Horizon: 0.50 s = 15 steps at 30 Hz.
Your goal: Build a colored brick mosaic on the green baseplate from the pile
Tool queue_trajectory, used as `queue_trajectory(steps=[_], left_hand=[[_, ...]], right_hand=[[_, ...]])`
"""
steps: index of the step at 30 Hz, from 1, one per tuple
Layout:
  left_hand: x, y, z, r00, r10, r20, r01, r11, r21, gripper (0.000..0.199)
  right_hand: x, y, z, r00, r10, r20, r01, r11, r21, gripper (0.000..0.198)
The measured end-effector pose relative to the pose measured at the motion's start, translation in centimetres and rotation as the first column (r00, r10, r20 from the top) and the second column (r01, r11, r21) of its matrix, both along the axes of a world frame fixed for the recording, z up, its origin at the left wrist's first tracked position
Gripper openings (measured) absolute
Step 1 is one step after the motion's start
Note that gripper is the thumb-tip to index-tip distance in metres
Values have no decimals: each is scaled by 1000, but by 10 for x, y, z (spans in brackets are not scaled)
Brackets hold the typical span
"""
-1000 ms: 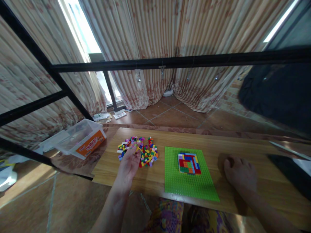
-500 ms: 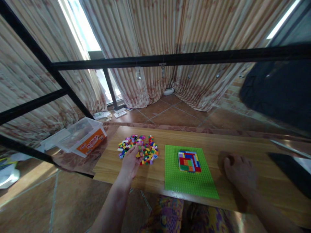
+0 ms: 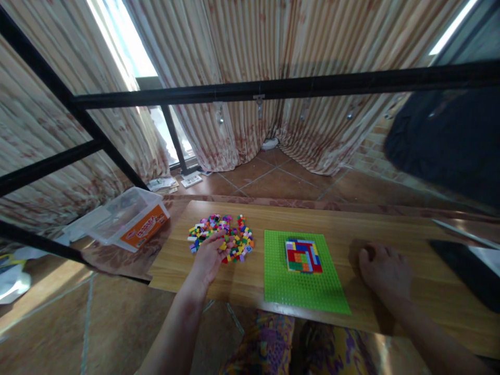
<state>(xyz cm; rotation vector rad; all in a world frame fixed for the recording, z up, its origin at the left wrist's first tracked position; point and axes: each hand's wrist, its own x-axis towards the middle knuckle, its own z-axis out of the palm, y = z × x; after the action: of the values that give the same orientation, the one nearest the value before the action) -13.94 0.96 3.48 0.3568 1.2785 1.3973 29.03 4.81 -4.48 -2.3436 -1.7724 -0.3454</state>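
Left hand (image 3: 213,255) part-curled, palm up, yellow brick (image 3: 223,247) held at fingers. Just beyond, around fingertips: loose brick pile (image 3: 242,241) on surface (image 3: 242,284). Right of it: green baseplate (image 3: 304,297), multicolour brick block (image 3: 303,257) on top. Past that, right hand (image 3: 385,271) loosely curled; can't tell if holding anything. Beyond left hand, leftward: clear tub (image 3: 142,229).

Single head-worn view, looking forward and down, wooden table (image 3: 248,281) near below, striped curtains (image 3: 250,47) farther off
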Motion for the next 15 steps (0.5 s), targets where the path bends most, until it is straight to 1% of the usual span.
queue_trajectory(steps=[5, 9, 15], left_hand=[[3, 3, -9, 992, 63, -113, -56, 996, 68, 20], [6, 5, -14, 986, 90, -138, -80, 994, 74, 19], [8, 5, -8, 986, 67, -155, -60, 997, 55, 24]], right_hand=[[0, 0, 1, 1000, 10, -13, -10, 1000, -2, 45], [0, 0, 2, 999, -10, -31, 9, 1000, -20, 46], [-2, -1, 3, 1000, -1, -20, 1, 1000, -4, 46]])
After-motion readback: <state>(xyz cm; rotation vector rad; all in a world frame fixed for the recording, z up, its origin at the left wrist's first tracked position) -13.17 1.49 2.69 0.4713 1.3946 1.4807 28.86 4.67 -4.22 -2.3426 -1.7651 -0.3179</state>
